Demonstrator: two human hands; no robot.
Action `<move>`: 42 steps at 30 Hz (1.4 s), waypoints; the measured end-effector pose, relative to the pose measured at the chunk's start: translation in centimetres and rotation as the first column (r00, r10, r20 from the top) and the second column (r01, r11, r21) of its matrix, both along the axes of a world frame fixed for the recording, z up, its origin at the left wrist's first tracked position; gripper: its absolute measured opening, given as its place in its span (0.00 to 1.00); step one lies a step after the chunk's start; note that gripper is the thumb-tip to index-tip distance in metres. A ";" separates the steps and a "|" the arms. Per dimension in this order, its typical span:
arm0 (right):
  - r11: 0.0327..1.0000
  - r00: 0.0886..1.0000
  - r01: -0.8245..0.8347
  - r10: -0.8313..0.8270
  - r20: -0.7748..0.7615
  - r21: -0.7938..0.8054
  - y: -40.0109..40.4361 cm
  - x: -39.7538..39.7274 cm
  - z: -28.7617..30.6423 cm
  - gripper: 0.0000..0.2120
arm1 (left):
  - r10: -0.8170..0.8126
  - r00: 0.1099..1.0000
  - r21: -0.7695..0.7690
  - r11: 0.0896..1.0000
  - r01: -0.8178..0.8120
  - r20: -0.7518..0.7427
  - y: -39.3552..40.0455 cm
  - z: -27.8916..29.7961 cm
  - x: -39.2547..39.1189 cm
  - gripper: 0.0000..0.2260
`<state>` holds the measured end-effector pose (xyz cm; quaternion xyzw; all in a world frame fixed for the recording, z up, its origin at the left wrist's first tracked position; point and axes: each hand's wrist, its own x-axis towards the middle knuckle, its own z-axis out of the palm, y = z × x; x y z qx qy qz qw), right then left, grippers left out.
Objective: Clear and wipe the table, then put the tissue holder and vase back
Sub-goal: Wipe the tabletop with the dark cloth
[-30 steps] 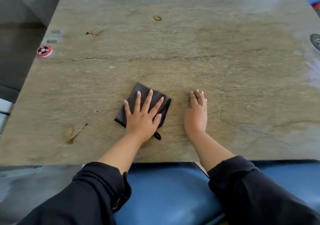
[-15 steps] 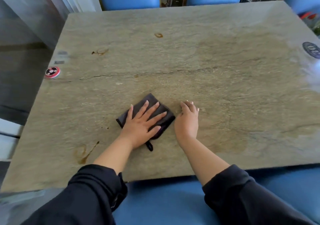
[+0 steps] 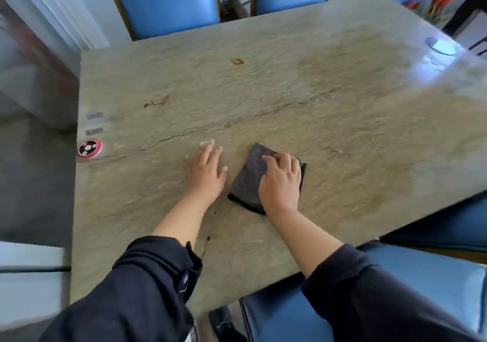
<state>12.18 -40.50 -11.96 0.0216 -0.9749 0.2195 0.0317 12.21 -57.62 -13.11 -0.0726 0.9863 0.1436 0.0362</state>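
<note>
The dark cloth (image 3: 250, 183) is gripped under the curled right hand (image 3: 280, 183) on the tabletop (image 3: 342, 120); the left hand (image 3: 205, 175) is laid flat, released, just beside it.

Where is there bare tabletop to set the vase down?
Bare: the far half of the table, between the blue chairs and both hands; also right of the cloth. Occupied: the middle, where the left hand rests and the right hand presses the cloth. A red disc sits at the left edge.

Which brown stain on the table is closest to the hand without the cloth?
The thin streak by the near edge, beside the left hand's forearm; the blotch and ring lie farther off.
</note>
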 end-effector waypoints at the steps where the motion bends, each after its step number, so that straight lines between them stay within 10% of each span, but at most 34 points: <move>1: 1.000 0.999 0.026 -0.026 0.024 0.010 -0.7 0.7 0.0 0.22 | -0.022 1.000 -0.027 0.999 0.023 0.012 -0.6 0.0 0.0 0.25; 15: 0.950 0.942 0.165 -0.231 0.245 0.264 -4.1 -8.7 -2.3 0.30 | -0.008 0.991 -0.071 0.997 -0.001 -0.137 -3.2 -3.1 -1.8 0.28; 21: 0.921 0.941 -0.328 0.300 0.157 0.209 -9.2 -9.7 -2.4 0.26 | 0.227 0.934 0.354 0.927 -0.122 -0.275 -4.0 -1.2 -5.5 0.28; 24: 0.918 0.940 -0.341 0.332 0.082 0.202 -6.2 -8.5 -3.0 0.26 | 0.093 0.933 0.188 0.982 -0.027 -0.347 -4.8 -1.3 -9.9 0.25; 32: 0.937 0.926 0.227 -0.292 0.240 0.265 -3.4 -18.8 -2.4 0.27 | -0.093 0.984 -0.082 0.993 0.082 -0.150 -4.2 -3.2 -16.6 0.26; 39: 0.964 0.985 -0.132 0.101 0.142 0.229 -5.2 -18.6 -2.3 0.26 | -0.093 0.977 0.025 0.995 0.099 -0.191 -3.9 -2.3 -18.9 0.28; 42: 0.974 0.992 -0.026 -0.002 0.125 0.224 -2.3 -18.0 -2.6 0.27 | -0.135 0.987 -0.039 0.990 0.132 -0.086 -3.9 -2.1 -21.7 0.24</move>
